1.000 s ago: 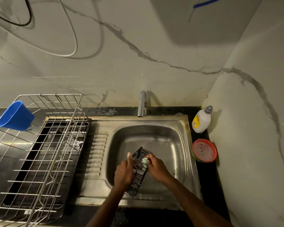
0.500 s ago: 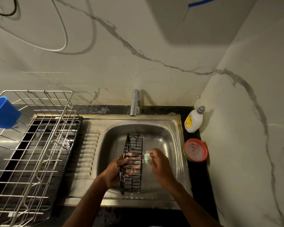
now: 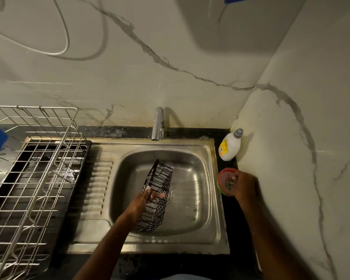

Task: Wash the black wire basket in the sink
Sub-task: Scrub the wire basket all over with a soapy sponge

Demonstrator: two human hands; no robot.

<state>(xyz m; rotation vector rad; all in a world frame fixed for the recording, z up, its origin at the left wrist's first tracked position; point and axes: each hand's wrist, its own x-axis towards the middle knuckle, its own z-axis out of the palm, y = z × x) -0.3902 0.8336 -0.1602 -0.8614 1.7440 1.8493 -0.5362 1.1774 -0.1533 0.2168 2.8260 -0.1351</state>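
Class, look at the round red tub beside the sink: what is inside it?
The right hand dips into the round red tub, pressing a small scrubber onto pale residue, probably soap. The hand covers the tub's right side, so the rest cannot be seen.

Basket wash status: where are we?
Mid-wash. In hand: the left hand grips the black wire basket over the sink; the right hand is at the red soap dish, seemingly holding a scrubber. Done: hard to judge, as no suds show. Left: more scrubbing, rinsing; no water shows at the tap.
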